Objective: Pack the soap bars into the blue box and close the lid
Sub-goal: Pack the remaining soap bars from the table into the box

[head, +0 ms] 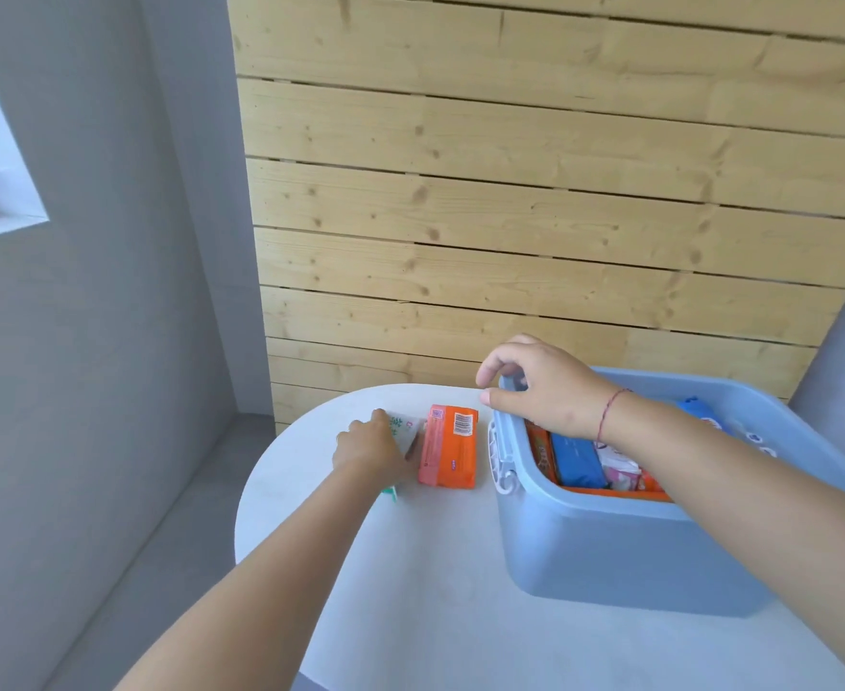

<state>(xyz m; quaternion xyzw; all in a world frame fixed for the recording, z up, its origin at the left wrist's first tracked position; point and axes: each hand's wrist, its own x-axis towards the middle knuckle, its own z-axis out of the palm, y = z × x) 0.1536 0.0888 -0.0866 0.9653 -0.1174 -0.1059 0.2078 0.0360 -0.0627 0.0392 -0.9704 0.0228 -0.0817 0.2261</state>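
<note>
The blue box (609, 546) stands open on the right of the white table (435, 591). Inside it lie several wrapped soap bars, among them a blue one (576, 461) and a pink-white one (619, 471). An orange soap bar (449, 446) lies flat on the table just left of the box. My left hand (373, 448) rests over a white soap bar with green print (403, 428) beside the orange one, fingers closed around it. My right hand (542, 386) grips the box's far left rim corner. No lid is visible.
A white latch (502, 456) hangs on the box's left side. A wooden plank wall (535, 216) rises right behind the table. Grey wall and floor lie to the left, past the table's rounded edge.
</note>
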